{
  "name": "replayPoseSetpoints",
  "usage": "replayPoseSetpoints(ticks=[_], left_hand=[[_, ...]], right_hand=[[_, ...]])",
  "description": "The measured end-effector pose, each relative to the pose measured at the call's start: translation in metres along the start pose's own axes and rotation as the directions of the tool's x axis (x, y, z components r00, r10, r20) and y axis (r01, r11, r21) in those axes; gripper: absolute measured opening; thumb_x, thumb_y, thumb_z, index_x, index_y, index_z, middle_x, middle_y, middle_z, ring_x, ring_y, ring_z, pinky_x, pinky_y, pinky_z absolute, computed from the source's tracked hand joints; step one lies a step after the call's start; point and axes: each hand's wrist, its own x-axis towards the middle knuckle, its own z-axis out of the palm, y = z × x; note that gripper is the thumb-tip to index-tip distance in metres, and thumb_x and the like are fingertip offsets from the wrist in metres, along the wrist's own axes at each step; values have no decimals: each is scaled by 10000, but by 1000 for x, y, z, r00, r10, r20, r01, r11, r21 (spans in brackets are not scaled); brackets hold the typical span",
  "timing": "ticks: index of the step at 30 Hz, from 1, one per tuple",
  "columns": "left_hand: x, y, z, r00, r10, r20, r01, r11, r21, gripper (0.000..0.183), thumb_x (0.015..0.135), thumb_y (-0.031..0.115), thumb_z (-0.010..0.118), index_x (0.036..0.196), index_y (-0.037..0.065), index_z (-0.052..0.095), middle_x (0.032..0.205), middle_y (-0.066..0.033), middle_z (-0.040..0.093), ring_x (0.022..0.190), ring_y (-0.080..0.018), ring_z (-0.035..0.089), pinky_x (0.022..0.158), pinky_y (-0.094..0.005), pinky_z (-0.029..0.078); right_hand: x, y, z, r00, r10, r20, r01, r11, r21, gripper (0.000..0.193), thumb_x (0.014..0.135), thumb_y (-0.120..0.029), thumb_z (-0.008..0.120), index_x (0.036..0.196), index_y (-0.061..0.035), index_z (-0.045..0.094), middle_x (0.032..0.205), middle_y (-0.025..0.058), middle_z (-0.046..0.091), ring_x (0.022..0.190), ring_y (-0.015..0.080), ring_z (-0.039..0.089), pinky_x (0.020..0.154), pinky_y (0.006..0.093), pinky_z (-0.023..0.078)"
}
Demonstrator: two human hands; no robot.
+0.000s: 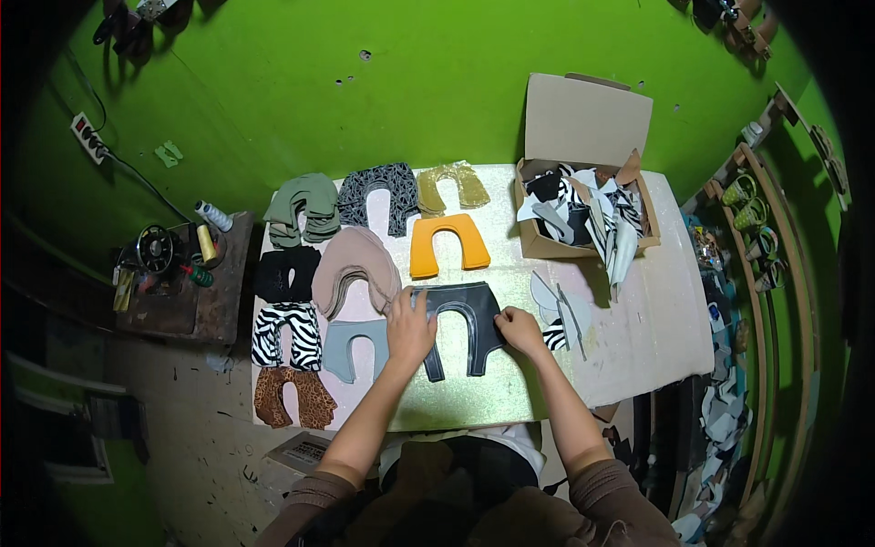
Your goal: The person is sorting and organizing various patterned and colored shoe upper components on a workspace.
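A stack of black, U-shaped leather-like cut pieces lies on the table in front of me, its two legs pointing toward me. My left hand rests on its upper left corner with the fingers stretched out and apart. At the right edge of the stack, my right hand is closed, thumb and fingers curled against the rim of the pieces. A grey U-shaped stack sits just left of my left hand, partly under my forearm. Beyond the black stack is an orange U-shaped stack.
Other stacks are green, dark patterned, gold, pink, black, zebra and leopard. A cardboard box holds scraps; loose scraps lie right. A sewing machine table stands left.
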Motion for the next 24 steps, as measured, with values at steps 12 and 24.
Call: replayPoseSetpoints(ticks=[12,24], left_hand=[[32,-27,35,919,216,329,-246,968,51,743,634,348,740,1222,-3,453,1116,-144,489,1086,-269,448,909,-368,365],[46,-30,46,915,185,358,-212,977,39,530,613,296,738,1018,11,552,979,-130,530,968,-282,519,793,-384,431]], right_hand=[[-6,-20,2,965,-202,-166,79,830,-553,337,783,-319,582,937,-19,585,924,162,586,901,309,562,736,412,467],[39,-51,38,794,-597,110,533,599,-597,627,683,-304,691,1218,-67,467,1122,126,508,1104,272,470,1000,449,311]])
